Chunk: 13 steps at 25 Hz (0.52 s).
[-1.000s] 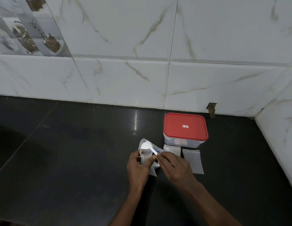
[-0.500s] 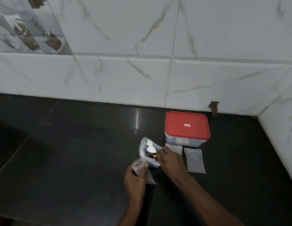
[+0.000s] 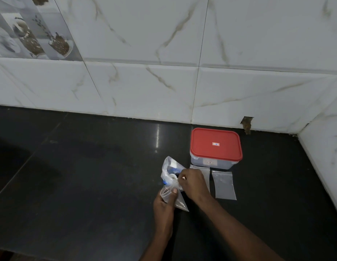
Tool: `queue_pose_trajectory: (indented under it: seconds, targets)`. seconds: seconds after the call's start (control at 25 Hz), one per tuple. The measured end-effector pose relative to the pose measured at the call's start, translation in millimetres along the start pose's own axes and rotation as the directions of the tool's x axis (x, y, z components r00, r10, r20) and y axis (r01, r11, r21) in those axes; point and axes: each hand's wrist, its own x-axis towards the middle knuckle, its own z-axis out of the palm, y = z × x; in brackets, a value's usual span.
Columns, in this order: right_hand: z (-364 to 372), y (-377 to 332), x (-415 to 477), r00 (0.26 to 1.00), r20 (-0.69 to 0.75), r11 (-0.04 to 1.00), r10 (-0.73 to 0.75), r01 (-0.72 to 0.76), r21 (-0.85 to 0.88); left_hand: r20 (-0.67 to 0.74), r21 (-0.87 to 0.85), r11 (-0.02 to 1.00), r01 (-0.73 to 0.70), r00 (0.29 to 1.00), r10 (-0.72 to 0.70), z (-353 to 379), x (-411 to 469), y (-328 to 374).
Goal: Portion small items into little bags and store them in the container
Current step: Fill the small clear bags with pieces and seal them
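left hand point(image 3: 163, 206): thumb and fingers pinching the top edge of the little bag point(image 3: 180, 204), mouth pointing up toward the supply bag. A second ago it held that bag higher, right under the scoop; it's come down and toward the camera since.

right hand point(image 3: 193, 182): fingers curled down into the open mouth of the supply bag point(image 3: 168, 165). I'd say it's clamped on the scoop handle, but the handle itself is hidden under the knuckles.

scoop point(image 3: 172, 176): only a white bit shows inside the supply bag. A second ago it was up over the little bag, now it's buried in the stock.

supply bag: clear plastic with something blue in it, sitting on the countertop point(image 3: 88, 185) and touching the little bag.

what that means: looks like one pour is done and the hand is going back for another scoopful, so this bag is only part filled. How much is in it, can't tell.

spare bags: one flat empty bag point(image 3: 223, 185) just right of the right hand, a second bag point(image 3: 202, 171) half hidden behind it.

container point(image 3: 211, 162): near the wall, red lid point(image 3: 215, 144) on. Nothing's been stored yet as far as I can see, the lid has to come off first.
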Motion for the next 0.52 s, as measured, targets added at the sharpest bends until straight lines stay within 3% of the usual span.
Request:
queue_pose_trajectory:
  seconds: [0.08, 0.16, 0.4, 0.52]
  targets:
    - [-5, 1, 6, 0.978, -0.014, 0.954, 0.208, -0.199, 0.223, 0.005, 0.017, 1.000, -0.014, 1.000, 0.013, -1, 0, 1]
    - [-14, 4, 5, 0.953, 0.011, 0.895, 0.303, -0.289, 0.340, -0.002, 0.038, 0.999, -0.025, 1.000, 0.025, -3, 0, 2]
    - [-44, -1, -7, 0.941, -0.005, 0.779, 0.338, -0.277, 0.563, -0.148, 0.227, 0.967, -0.120, 0.977, 0.156, -7, 0, 9]
    - [-59, -7, -18, 0.954, -0.081, 0.742, 0.288, -0.169, 0.649, -0.106, 0.277, 0.944, -0.182, 0.970, 0.218, -3, 3, 27]
